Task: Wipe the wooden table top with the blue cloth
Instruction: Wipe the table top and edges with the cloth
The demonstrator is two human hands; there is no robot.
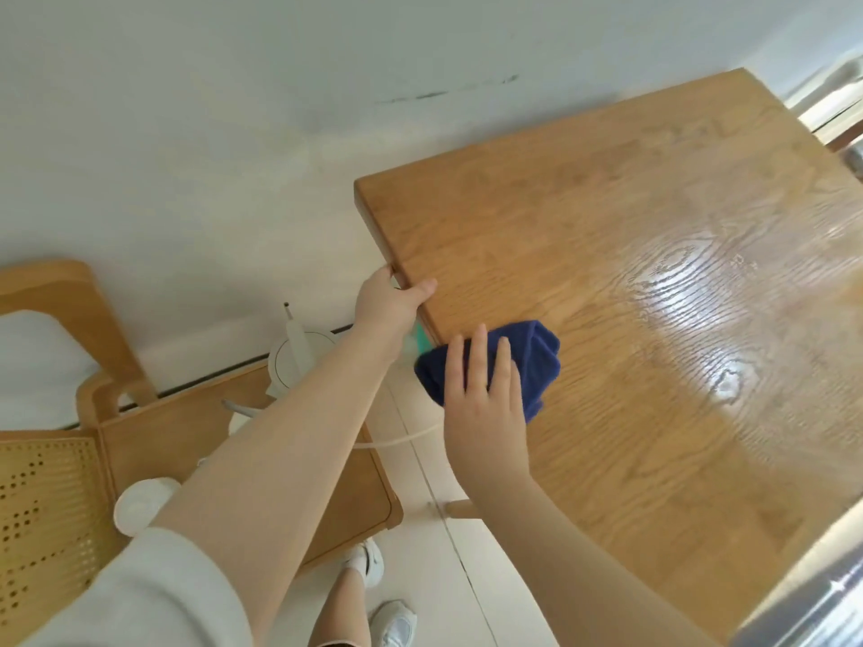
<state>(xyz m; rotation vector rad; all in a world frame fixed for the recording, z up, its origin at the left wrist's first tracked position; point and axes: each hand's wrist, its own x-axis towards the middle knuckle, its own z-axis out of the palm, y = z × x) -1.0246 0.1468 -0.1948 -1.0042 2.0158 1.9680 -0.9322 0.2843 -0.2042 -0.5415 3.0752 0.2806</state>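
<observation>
Crumpled blue cloth (537,361) under flat right-hand fingers (476,361), left-hand fingers (420,291) gripping glossy grained table top (654,282) edge

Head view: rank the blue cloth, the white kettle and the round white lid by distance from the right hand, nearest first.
1. Blue cloth: directly under the right hand, on the table edge.
2. White kettle: left of the table, on the low wooden tray.
3. Round white lid: farthest, lower left on that tray.
</observation>
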